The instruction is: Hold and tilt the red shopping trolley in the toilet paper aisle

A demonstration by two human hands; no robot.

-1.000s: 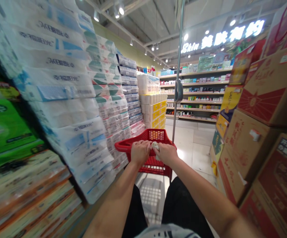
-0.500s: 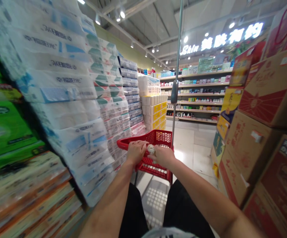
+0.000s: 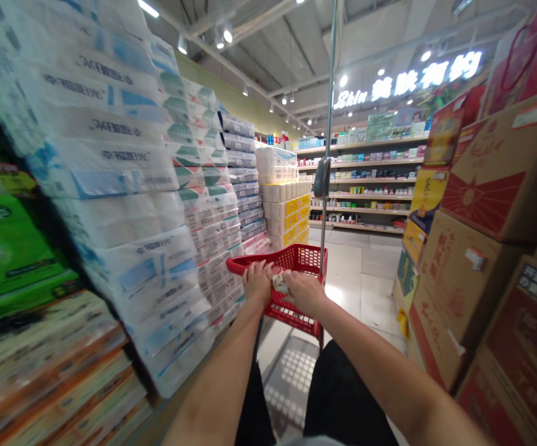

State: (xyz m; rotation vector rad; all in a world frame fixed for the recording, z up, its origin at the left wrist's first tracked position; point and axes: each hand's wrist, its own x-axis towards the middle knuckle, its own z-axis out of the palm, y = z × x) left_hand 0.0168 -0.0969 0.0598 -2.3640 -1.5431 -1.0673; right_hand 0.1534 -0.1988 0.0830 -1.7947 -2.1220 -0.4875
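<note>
A red plastic shopping cart [image 3: 303, 251] stands in front of me, and the part of its basket that shows has a perforated wall. My left hand [image 3: 257, 284] is closed over its red handle, fingers curled across the top. Close beside it, my right hand [image 3: 301, 291] is closed at the same handle. A small crumpled white thing [image 3: 279, 283] is bunched between the two hands, by the right thumb; its kind I cannot make out. Rising from the cart's right side is a tall metal pole [image 3: 324, 217] with a dark grip-like piece partway up.
Tall stacks of wrapped tissue packs [image 3: 147, 186] line the left, with green packs [image 3: 12, 248] nearest. Cardboard cartons [image 3: 486, 167] are piled on the right. A pale tiled floor [image 3: 345, 266] runs between them toward shelves of small goods [image 3: 365, 179] under a lit sign.
The cart handle and my left hand have shifted slightly right in view. The fingers of my left hand sit a little more spread on the handle. Both hands stay on the cart.
</note>
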